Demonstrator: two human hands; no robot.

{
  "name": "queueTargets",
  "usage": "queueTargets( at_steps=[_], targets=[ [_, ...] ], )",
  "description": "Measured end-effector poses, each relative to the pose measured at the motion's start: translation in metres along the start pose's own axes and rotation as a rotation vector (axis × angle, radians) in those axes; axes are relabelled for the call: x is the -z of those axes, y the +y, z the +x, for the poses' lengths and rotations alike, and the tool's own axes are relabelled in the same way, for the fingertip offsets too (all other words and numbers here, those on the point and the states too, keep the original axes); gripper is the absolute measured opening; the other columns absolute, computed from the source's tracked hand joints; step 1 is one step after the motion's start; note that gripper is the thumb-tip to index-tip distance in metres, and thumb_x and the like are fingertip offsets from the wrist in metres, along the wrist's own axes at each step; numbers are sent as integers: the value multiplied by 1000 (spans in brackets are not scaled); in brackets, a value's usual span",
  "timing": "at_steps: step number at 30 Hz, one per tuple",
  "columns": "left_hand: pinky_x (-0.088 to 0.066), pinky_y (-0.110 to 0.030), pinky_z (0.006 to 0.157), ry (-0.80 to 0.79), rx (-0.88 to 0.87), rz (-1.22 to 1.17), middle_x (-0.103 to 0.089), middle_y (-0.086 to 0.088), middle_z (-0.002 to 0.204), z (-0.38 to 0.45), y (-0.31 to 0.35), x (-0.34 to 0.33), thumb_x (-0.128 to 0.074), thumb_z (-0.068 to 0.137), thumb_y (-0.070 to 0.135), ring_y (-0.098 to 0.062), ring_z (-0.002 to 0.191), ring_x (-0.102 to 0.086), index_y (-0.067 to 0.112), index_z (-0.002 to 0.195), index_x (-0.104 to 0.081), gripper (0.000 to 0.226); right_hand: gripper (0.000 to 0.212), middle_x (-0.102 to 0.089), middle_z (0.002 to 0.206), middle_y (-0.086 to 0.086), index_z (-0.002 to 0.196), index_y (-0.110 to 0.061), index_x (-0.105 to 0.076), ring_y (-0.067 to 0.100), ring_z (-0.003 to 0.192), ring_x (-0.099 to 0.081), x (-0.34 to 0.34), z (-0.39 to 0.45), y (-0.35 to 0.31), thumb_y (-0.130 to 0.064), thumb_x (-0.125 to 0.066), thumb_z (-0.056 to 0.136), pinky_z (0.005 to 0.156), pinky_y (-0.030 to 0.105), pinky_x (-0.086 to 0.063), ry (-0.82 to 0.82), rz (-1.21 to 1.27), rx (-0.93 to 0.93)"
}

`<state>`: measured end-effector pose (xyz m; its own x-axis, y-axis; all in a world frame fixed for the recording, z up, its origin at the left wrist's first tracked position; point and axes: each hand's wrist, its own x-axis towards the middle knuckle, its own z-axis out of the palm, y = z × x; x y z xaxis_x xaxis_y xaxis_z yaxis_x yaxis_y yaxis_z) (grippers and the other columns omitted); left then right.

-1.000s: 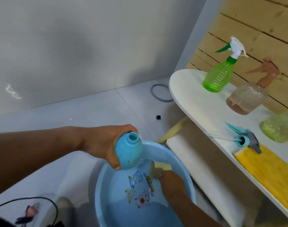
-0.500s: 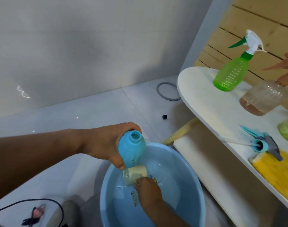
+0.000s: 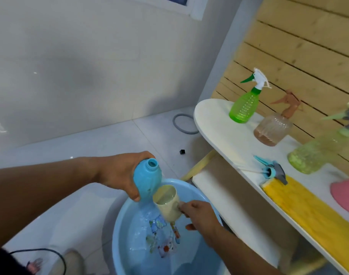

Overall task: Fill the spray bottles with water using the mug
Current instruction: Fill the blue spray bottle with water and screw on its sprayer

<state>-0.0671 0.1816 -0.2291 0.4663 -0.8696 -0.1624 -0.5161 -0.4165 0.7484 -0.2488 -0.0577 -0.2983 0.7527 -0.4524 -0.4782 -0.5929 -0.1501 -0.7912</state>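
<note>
My left hand (image 3: 120,172) grips a light blue spray bottle (image 3: 148,178) without its head, tilted, its open neck pointing up over the basin. My right hand (image 3: 200,214) holds a cream mug (image 3: 167,204) by its handle, lifted out of the water with water inside, its rim right beside the bottle's lower body. Below both is a blue basin (image 3: 120,235) of water with cartoon pictures on its bottom. The bottle's blue-grey spray head (image 3: 272,171) lies on the white table (image 3: 215,120).
On the table stand a green spray bottle (image 3: 246,104), a brownish ribbed spray bottle (image 3: 273,128) and a pale green spray bottle (image 3: 316,153). A yellow cloth (image 3: 308,211) and a pink object (image 3: 346,193) lie nearer. A grey ring (image 3: 182,124) and a black cable (image 3: 56,255) lie on the floor.
My right hand has raised the mug out of the basin water up beside the blue bottle. My left hand has kept holding the bottle over the basin.
</note>
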Motion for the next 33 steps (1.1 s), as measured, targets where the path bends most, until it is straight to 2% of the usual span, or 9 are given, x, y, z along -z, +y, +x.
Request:
queueTargets(
  at_steps=[4, 9, 12, 15, 19, 21, 24, 27, 33],
  targets=[
    [-59, -25, 81, -17, 15, 33, -64, 16, 113, -1, 7, 3, -100, 59, 24, -1, 100, -65, 43, 119, -48, 81, 26, -63, 76, 7, 75, -8, -71, 13, 71, -57, 34, -26, -33, -30, -78, 86, 52, 21, -50, 91, 24, 74],
    [-60, -27, 83, -45, 46, 54, -64, 16, 112, 4, 12, -1, -99, 55, 28, -3, 101, -66, 45, 117, -49, 82, 27, -76, 87, 6, 77, -9, -72, 8, 77, -64, 62, -62, -76, -33, -75, 89, 53, 20, -50, 150, 59, 184],
    [-58, -22, 82, -62, 50, 81, -64, 16, 113, 7, 16, -6, -99, 56, 29, -2, 103, -65, 44, 120, -48, 83, 26, -75, 86, 2, 80, -7, -73, 9, 75, -66, 71, -77, -97, -32, -75, 88, 57, 23, -54, 210, 40, 264],
    [-57, -20, 82, -81, 50, 80, -63, 16, 115, 10, 20, -11, -100, 59, 26, -3, 105, -64, 44, 122, -47, 84, 27, -73, 86, 8, 81, -5, -74, 9, 64, -59, 74, -85, -112, -31, -76, 89, 56, 23, -53, 266, 27, 361],
    [-57, -21, 83, -105, 51, 72, -62, 17, 117, 16, 28, -14, -100, 61, 29, -3, 107, -63, 45, 124, -46, 84, 17, -65, 67, -2, 80, -15, -75, 11, 58, -55, 76, -96, -125, -28, -75, 91, 50, 15, -46, 280, -13, 493],
    [-56, -17, 80, -108, 41, 68, -61, 17, 117, 19, 31, -16, -99, 63, 27, -3, 107, -63, 43, 125, -46, 84, 14, -65, 70, 1, 81, -20, -75, 8, 58, -55, 75, -99, -127, -30, -74, 91, 52, 17, -48, 273, -55, 542],
    [-56, -17, 82, -109, 28, 54, -62, 18, 117, 23, 34, -19, -99, 63, 28, -3, 107, -63, 43, 128, -45, 86, 13, -66, 75, -3, 82, -25, -75, 6, 63, -59, 74, -102, -128, -34, -74, 91, 55, 22, -53, 311, -133, 597],
    [-60, -26, 89, -117, 7, 34, -62, 17, 119, 25, 36, -21, -99, 62, 29, -5, 109, -64, 43, 131, -45, 89, 10, -66, 82, -9, 84, -30, -74, 9, 76, -62, 75, -106, -127, -36, -74, 91, 64, 30, -56, 342, -198, 663],
    [-61, -28, 89, -117, -25, -1, -63, 17, 118, 28, 42, -22, -99, 63, 27, -5, 109, -65, 43, 132, -45, 89, 9, -64, 85, -15, 92, -30, -75, 3, 84, -60, 77, -111, -128, -38, -71, 92, 69, 14, -42, 413, -397, 775]
  ],
)
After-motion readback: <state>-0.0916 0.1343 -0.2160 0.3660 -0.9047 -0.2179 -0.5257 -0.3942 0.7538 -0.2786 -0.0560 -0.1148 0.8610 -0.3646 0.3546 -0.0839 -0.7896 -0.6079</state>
